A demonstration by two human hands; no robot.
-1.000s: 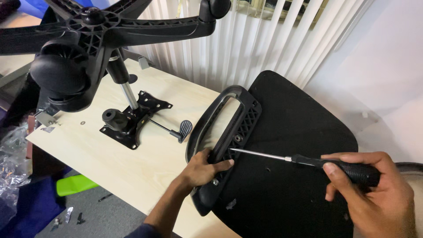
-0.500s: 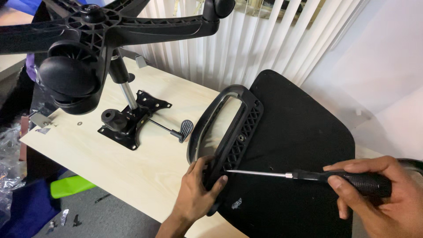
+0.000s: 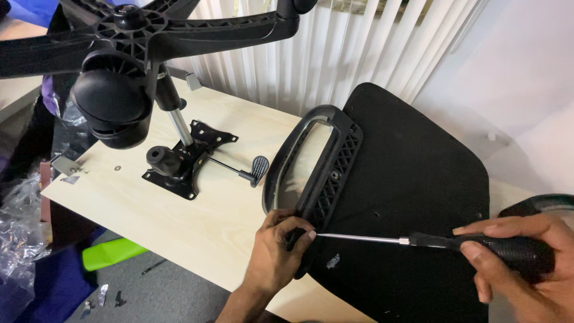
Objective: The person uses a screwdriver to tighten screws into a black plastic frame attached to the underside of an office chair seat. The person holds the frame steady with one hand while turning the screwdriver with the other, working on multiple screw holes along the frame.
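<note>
The left hand [image 3: 276, 251] is curling closed around the lower end of a black plastic armrest [image 3: 317, 164], its fingers wrapping over the ribbed inner edge and the thumb pressing beside the point where a tool tip is meeting the plastic. The right hand [image 3: 526, 269] is closing around the black textured handle of a screwdriver [image 3: 442, 242], fingers lying along the top of the grip. The screwdriver's thin metal shaft is running nearly level from the right hand across to the left, its tip ending right at the left hand's fingertips on the armrest's lower end.

The armrest is lying along the left edge of a black chair seat [image 3: 418, 191], which is resting flat with its plain underside showing, and the armrest's open loop is hanging over the pale wooden table [image 3: 203, 221] that is carrying everything. The seat is covering the right part of the table.

Further left on the table, a black metal seat mechanism plate [image 3: 182, 161] with a lever ending in a small paddle is sitting well apart from the hands. A shiny gas cylinder is rising from it to a black five-arm chair base [image 3: 149, 30] with a castor wheel [image 3: 110, 104], looming at the top left. Clear plastic wrapping [image 3: 21, 221] is lying beside the table's left edge, and white vertical blinds [image 3: 335, 42] are hanging behind.
</note>
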